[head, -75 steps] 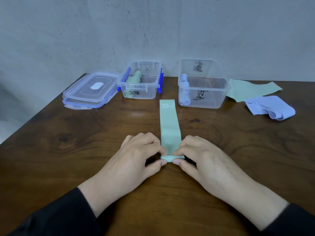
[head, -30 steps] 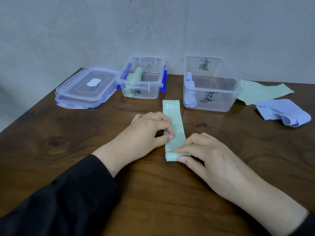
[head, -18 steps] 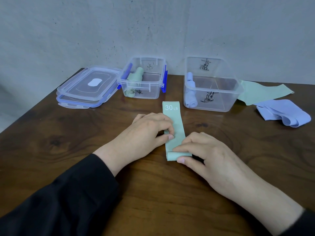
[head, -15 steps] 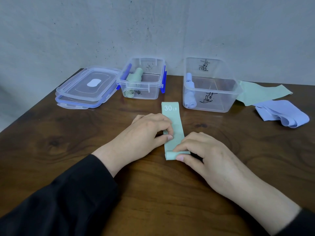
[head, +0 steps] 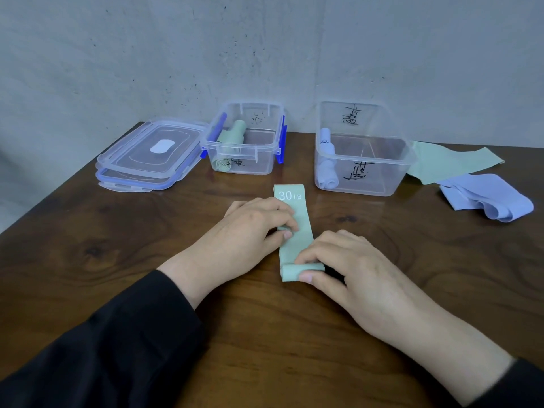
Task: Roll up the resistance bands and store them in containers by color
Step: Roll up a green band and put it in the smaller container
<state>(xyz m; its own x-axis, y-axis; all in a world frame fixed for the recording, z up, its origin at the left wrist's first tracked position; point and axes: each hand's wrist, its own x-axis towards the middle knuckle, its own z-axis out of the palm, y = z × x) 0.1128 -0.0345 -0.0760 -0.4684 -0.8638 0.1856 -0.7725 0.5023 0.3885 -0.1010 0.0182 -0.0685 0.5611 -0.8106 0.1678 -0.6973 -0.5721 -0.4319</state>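
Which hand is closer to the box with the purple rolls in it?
Right. The right hand sits just in front of the purple box; the left hand is farther to its left, across the green band.

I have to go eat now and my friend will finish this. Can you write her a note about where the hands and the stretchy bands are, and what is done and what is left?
Left hand: pinches the left edge of the green band lying flat on the table.
Right hand: grips the small roll started at the band's near end.

Done: rolled green bands sit in the left container; rolled blue bands sit in the right container. Both are open; the lids are stacked on the left.

Left: finish rolling this band and put it with the greens. Then roll the loose green band and loose blue band on the right.
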